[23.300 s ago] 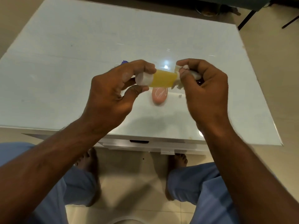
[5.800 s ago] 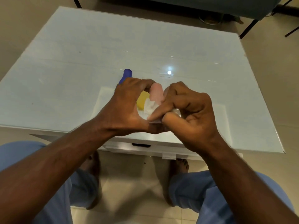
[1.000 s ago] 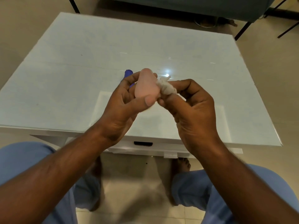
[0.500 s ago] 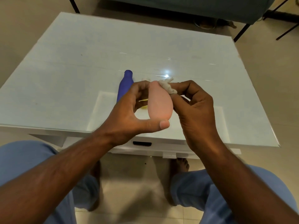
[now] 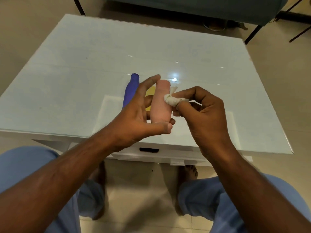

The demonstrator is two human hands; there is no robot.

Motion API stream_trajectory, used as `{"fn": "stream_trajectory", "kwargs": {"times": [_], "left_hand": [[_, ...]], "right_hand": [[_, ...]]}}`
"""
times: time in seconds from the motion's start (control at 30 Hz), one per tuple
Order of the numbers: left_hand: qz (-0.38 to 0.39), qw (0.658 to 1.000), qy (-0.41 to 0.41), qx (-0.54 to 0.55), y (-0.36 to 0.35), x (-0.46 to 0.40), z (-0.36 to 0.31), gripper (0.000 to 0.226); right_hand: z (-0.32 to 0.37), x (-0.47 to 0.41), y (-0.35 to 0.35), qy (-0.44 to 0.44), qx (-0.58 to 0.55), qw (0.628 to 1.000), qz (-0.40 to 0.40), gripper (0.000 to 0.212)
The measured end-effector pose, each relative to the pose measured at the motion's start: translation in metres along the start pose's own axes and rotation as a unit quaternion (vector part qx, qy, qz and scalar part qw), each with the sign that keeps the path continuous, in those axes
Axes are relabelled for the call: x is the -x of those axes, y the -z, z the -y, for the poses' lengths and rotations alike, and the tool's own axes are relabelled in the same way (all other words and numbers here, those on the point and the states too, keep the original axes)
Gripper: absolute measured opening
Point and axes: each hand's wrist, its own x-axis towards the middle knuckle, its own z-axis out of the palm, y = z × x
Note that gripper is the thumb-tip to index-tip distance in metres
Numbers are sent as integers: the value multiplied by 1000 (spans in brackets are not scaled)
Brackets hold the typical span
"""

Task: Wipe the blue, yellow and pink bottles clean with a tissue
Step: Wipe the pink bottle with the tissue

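Pink bottle (image 5: 160, 102), pinched end to end by left hand (image 5: 134, 121); wadded tissue (image 5: 171, 100), gripped in right hand (image 5: 204, 113) fingertips: best rubbed lengthwise, rotating bottle.

Pale pink rounded bottle (image 5: 160, 103): matt, smooth, plastic-looking skin. Dark blue slim bottle (image 5: 131, 90): smooth, slight sheen. Yellow bottle (image 5: 150, 93), mostly hidden: smooth, material unclear. Crumpled white paper tissue (image 5: 172, 100): soft, wrinkled, matt. White glass-topped table (image 5: 84, 68): glossy, mirrors lamp glare. Light blue trousers (image 5: 25, 158): matt cloth. Beige tiled floor (image 5: 144, 199): smooth, dull sheen.
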Motion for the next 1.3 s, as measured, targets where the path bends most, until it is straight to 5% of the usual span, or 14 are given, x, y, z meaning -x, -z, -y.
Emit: {"fn": "stream_trajectory", "kwargs": {"times": [0.1,0.4,0.77,0.97,1.3], "left_hand": [[-30,998,9,60,-1,-1,3,74],[-40,978,-47,-199,3,2,12,49],[-110,963,-90,-227,1,4,7,47],[-109,969,-83,-207,6,-2,9,41],[-121,950,-75,-279,2,0,18,49]], "right_hand": [[0,-1,0,10,8,1000,-9,11],[-8,-11,8,77,67,992,-67,9],[-6,10,-12,185,134,972,46,14],[1,-10,10,80,-54,989,-109,11],[-6,0,-4,196,116,973,-27,17]]}}
